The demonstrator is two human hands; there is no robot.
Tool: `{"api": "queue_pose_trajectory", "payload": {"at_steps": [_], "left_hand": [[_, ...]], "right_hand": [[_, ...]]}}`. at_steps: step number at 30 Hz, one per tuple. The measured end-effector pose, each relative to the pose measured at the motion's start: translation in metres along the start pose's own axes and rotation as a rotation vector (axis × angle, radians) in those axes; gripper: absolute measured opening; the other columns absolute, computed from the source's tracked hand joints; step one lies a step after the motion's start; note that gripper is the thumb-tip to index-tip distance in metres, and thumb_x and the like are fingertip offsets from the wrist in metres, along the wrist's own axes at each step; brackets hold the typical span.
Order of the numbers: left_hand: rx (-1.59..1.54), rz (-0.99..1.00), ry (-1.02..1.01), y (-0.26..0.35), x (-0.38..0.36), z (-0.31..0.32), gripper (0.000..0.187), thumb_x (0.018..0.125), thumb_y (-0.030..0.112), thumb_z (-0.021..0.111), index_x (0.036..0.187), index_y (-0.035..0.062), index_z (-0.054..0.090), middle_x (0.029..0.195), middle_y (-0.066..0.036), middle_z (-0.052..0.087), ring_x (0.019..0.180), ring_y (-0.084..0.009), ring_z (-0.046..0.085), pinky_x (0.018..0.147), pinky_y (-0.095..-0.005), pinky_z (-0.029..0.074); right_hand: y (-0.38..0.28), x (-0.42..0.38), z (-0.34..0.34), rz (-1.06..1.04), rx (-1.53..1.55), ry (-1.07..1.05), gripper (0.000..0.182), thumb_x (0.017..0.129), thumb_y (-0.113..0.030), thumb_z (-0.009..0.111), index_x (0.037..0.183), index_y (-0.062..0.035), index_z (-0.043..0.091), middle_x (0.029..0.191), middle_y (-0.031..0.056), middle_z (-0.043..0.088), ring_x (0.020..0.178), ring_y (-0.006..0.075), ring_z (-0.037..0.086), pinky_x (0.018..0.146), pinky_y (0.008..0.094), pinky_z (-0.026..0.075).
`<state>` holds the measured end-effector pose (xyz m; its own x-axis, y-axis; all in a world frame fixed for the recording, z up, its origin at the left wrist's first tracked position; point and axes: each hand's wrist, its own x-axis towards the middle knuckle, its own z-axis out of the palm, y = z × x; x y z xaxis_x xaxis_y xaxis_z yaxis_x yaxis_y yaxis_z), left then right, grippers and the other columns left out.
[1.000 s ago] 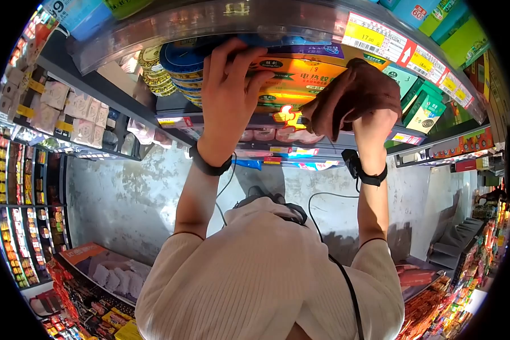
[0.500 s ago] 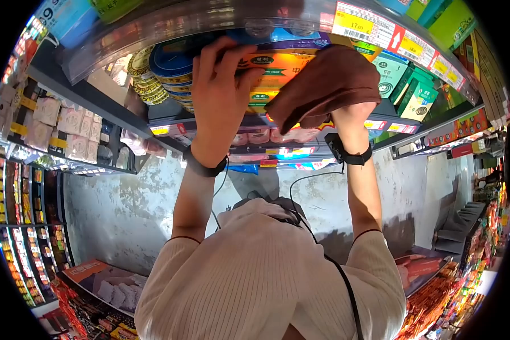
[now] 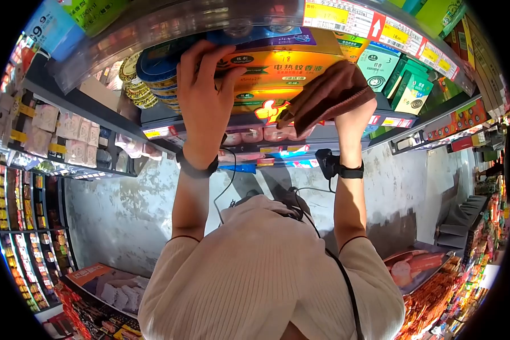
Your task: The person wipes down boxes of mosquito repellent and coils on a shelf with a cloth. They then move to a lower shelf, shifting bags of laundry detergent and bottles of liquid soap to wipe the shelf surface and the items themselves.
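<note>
My right hand (image 3: 357,116) is closed on a bunched brown cloth (image 3: 337,93), which lies against the front of the shelf stock. The cloth covers the right part of an orange box of mosquito repellent liquid (image 3: 289,65). My left hand (image 3: 207,99) rests at the left end of that box, fingers apart and bent, thumb over its front; some fingertips are in shadow. Another orange box (image 3: 255,96) sits just underneath. Left of my left hand are stacked round blue tins (image 3: 158,71) and yellow patterned tins (image 3: 133,82).
A clear shelf lip with price tags (image 3: 345,20) runs above my hands. Green mosquito coil boxes (image 3: 411,90) stand to the right. Pink packs (image 3: 275,134) sit on the shelf below. Cables run from both wristbands. More shelves (image 3: 34,226) line the left.
The cloth and right hand have moved slightly left and down, and the cloth has folded differently. More of the orange box's front shows. My left hand has shifted slightly left in view.
</note>
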<state>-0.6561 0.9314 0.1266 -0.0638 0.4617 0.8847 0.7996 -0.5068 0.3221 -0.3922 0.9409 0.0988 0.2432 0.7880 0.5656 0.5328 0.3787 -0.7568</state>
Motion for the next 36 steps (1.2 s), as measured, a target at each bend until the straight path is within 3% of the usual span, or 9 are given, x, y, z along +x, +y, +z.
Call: {"api": "queue_pose_trajectory", "payload": {"at_steps": [6, 9, 13, 17, 23, 26, 28, 32, 36], "left_hand": [[-0.018, -0.027, -0.012, 0.004, 0.002, -0.001, 0.034, 0.079, 0.008, 0.085, 0.111, 0.0088, 0.072, 0.120, -0.011, 0.060, 0.105, -0.0293, 0.064, 0.084, -0.0379, 0.054], [-0.029, -0.026, -0.025, 0.007, 0.003, -0.004, 0.035, 0.078, 0.007, 0.085, 0.111, 0.0084, 0.072, 0.120, -0.011, 0.060, 0.105, -0.0293, 0.064, 0.083, -0.0376, 0.054], [-0.001, -0.051, -0.031, 0.008, 0.002, -0.003, 0.036, 0.078, 0.007, 0.085, 0.111, 0.0083, 0.072, 0.120, -0.011, 0.060, 0.105, -0.0295, 0.064, 0.083, -0.0377, 0.054], [-0.002, -0.073, -0.023, 0.011, 0.001, -0.002, 0.037, 0.079, 0.007, 0.085, 0.113, 0.0088, 0.073, 0.122, -0.011, 0.060, 0.107, -0.0303, 0.064, 0.086, -0.0381, 0.054], [0.093, -0.064, 0.003, 0.029, -0.004, -0.005, 0.045, 0.080, 0.008, 0.085, 0.122, 0.0091, 0.069, 0.131, -0.012, 0.059, 0.115, -0.0323, 0.061, 0.095, -0.0408, 0.051], [0.161, -0.020, 0.059, 0.051, -0.015, -0.005, 0.043, 0.082, 0.007, 0.083, 0.121, 0.0073, 0.067, 0.131, -0.013, 0.060, 0.120, -0.0335, 0.059, 0.103, -0.0427, 0.046], [0.035, 0.071, 0.082, 0.072, -0.033, 0.000, 0.035, 0.081, 0.006, 0.080, 0.113, 0.0083, 0.068, 0.118, -0.010, 0.066, 0.112, -0.0320, 0.061, 0.095, -0.0400, 0.050], [-0.568, -0.130, -0.661, 0.114, -0.080, 0.039, 0.036, 0.084, 0.006, 0.078, 0.117, 0.0062, 0.064, 0.124, -0.014, 0.065, 0.108, -0.0348, 0.065, 0.088, -0.0423, 0.055], [-0.485, 0.017, -0.820, 0.148, -0.098, 0.089, 0.045, 0.085, 0.010, 0.078, 0.126, 0.0057, 0.061, 0.132, -0.015, 0.062, 0.113, -0.0356, 0.064, 0.091, -0.0423, 0.055]], "right_hand": [[-0.014, 0.006, 0.019, -0.268, 0.110, 0.087, 0.035, 0.083, -0.005, 0.075, 0.114, 0.0054, 0.064, 0.091, 0.0185, 0.071, 0.083, 0.0160, 0.064, 0.075, 0.0325, 0.052], [-0.010, 0.005, 0.039, -0.184, 0.244, 0.058, 0.043, 0.081, -0.003, 0.075, 0.120, 0.0056, 0.060, 0.102, 0.0171, 0.070, 0.091, 0.0256, 0.068, 0.084, 0.0368, 0.052], [0.004, 0.000, 0.035, -0.172, 0.311, 0.064, 0.042, 0.078, -0.003, 0.078, 0.117, 0.0040, 0.061, 0.101, 0.0111, 0.071, 0.093, 0.0196, 0.068, 0.083, 0.0335, 0.053], [0.021, 0.002, -0.004, -0.167, 0.198, 0.031, 0.023, 0.084, -0.013, 0.074, 0.100, 0.0036, 0.071, 0.099, 0.0109, 0.074, 0.092, 0.0165, 0.067, 0.082, 0.0314, 0.052], [0.040, 0.006, -0.089, -0.066, 0.130, 0.172, 0.023, 0.094, -0.013, 0.065, 0.113, -0.0003, 0.068, 0.106, 0.0065, 0.070, 0.096, 0.0161, 0.066, 0.089, 0.0318, 0.053], [0.066, 0.014, -0.129, 0.189, 0.583, 0.320, 0.025, 0.103, -0.020, 0.059, 0.122, -0.0056, 0.066, 0.112, 0.0085, 0.071, 0.098, 0.0164, 0.069, 0.086, 0.0311, 0.056], [0.068, 0.018, -0.145, 0.260, 0.694, 0.380, 0.027, 0.106, -0.024, 0.054, 0.124, -0.0058, 0.064, 0.111, 0.0090, 0.070, 0.096, 0.0179, 0.070, 0.085, 0.0322, 0.057], [0.086, 0.025, -0.173, 0.084, 0.607, 0.170, 0.030, 0.107, -0.027, 0.051, 0.126, -0.0060, 0.062, 0.111, 0.0085, 0.069, 0.096, 0.0192, 0.070, 0.084, 0.0328, 0.058], [0.089, 0.036, -0.179, 0.130, 0.652, 0.196, 0.034, 0.106, -0.030, 0.056, 0.128, -0.0050, 0.061, 0.116, 0.0094, 0.068, 0.098, 0.0180, 0.069, 0.085, 0.0323, 0.057]]}}
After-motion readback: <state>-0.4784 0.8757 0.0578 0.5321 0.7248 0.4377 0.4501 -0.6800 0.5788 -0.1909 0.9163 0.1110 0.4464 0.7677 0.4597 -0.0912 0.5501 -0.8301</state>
